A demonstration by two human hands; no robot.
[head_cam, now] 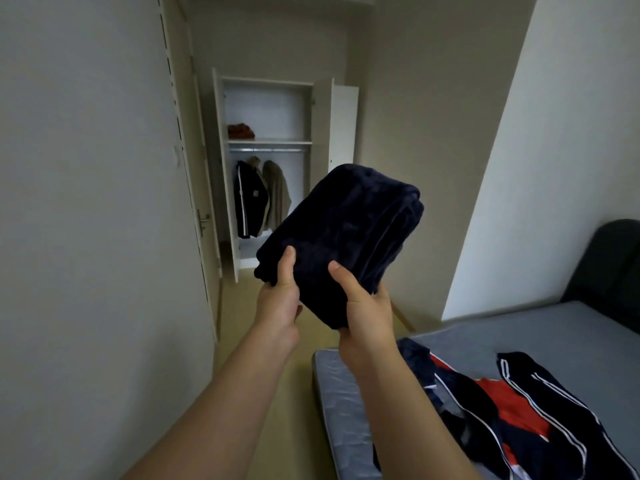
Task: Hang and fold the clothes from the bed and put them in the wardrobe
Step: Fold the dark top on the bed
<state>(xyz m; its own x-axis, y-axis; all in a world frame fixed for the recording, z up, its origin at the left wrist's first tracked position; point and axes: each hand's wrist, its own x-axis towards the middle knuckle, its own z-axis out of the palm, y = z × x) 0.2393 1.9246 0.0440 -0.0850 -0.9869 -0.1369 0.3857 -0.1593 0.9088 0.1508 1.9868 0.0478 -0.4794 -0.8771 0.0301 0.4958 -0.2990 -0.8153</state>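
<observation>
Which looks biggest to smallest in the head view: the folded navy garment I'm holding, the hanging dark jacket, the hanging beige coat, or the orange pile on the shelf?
1. Folded navy garment, though nearness to the camera inflates it.
2. Dark jacket and beige coat: too alike to rank.
3. Orange pile.

Your folded garment is plain dark navy. The tracksuit pieces on your grey mattress are navy, white-striped, red-panelled. In your white wardrobe: a rust-orange bundle, a navy white-striped jacket, a beige coat.
</observation>
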